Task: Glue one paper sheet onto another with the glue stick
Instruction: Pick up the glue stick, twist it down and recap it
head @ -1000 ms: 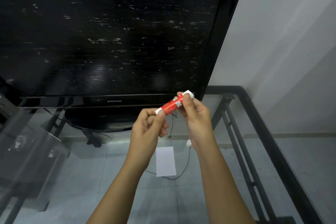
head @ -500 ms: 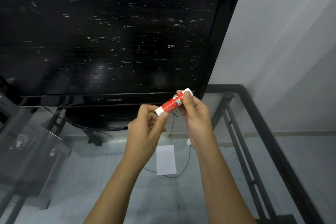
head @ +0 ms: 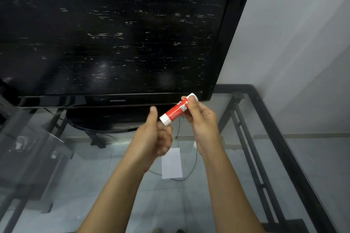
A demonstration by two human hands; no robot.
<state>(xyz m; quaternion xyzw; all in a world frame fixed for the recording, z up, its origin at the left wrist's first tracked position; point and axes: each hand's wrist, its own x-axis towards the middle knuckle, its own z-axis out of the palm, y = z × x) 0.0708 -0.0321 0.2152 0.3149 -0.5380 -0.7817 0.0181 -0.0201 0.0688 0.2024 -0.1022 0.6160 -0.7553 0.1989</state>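
A red glue stick [head: 178, 109] with white ends and white lettering is held tilted in the air above the far part of a glass table [head: 295, 157], its lower white end pointing down toward the left and its upper end raised toward the right. The right hand [head: 201, 119] grips the upper half of the stick, thumb across the front of the label and fingers wrapped behind it. The left hand [head: 153, 136] sits just below and left of the stick's lower end, fingers curled into a loose fist and thumb raised, blurred; whether it touches the stick or holds anything in the fist cannot be told. One white paper sheet [head: 172, 163] lies flat on the glass under the hands, near the middle of the table, its long side running toward the far edge, its upper left corner hidden by the left hand. A thin dark cable [head: 189, 173] curves around the sheet's near right side. A black Samsung television [head: 113, 34], screen dark and streaked, stands on its oval base along the table's far edge. The table's black metal frame [head: 280, 138] runs down the right side beside a grey wall [head: 303, 43].
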